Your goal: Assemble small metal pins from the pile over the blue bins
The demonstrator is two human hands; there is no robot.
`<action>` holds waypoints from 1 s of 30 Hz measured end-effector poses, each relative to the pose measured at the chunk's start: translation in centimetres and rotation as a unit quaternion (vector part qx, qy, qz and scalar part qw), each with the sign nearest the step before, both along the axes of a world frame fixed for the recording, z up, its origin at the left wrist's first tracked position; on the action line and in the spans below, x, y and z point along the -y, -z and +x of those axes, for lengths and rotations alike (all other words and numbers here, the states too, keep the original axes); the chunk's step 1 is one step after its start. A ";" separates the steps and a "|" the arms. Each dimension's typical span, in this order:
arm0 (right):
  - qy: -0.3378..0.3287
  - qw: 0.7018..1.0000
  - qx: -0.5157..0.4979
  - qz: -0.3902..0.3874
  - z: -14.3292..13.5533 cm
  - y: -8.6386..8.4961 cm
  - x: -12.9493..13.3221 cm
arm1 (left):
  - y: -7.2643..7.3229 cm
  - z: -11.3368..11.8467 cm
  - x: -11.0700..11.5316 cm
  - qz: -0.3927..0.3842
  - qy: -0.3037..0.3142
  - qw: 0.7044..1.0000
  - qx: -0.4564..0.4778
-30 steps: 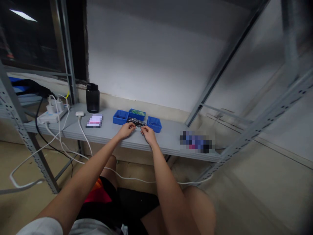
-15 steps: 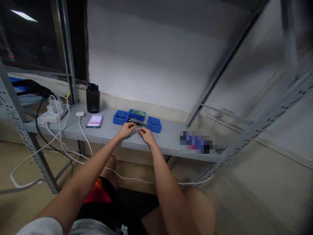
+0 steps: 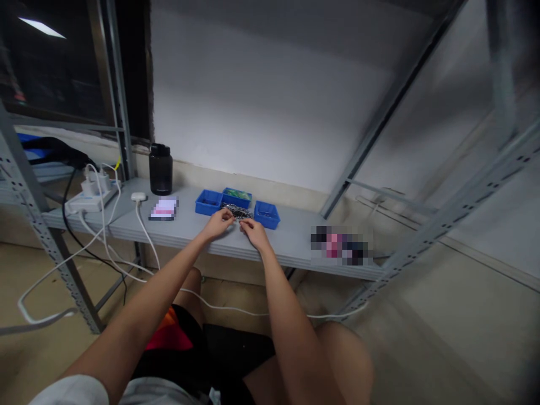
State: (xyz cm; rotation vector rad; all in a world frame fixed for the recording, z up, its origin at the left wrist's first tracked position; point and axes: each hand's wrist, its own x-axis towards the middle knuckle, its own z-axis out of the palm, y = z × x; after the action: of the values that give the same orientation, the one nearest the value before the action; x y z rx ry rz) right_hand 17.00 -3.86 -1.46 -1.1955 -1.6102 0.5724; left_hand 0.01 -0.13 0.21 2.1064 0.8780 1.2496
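- The person wears a pale, whitish short sleeve (image 3: 70,391) on the left arm, its edge rounded and loose.
- A light grey-white top (image 3: 154,391) shows in soft folds at the waist.
- Dark, black-looking clothing (image 3: 189,374) covers the lap, its outline hard to make out.
- A red patch (image 3: 171,339) turns orange towards its upper part.
- Both forearms, the left hand (image 3: 218,223), the right hand (image 3: 253,232) and the knees are bare.

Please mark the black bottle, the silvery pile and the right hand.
Black bottle (image 3: 161,172), head view: front of its body.
Silvery pile (image 3: 237,211), head view: its visible middle.
Right hand (image 3: 254,232), head view: back of the hand.
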 end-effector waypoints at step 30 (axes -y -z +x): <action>0.033 0.999 -0.017 0.001 0.2 0.3 -0.1 | -0.1 -0.2 0.3 -0.005 0.012 0.998 -0.058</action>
State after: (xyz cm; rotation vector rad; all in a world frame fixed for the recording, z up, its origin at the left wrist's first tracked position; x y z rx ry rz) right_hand 17.20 -3.72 -1.72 -1.2267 -1.5364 0.5455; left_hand -0.19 -0.42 0.31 2.1947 0.9025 1.1173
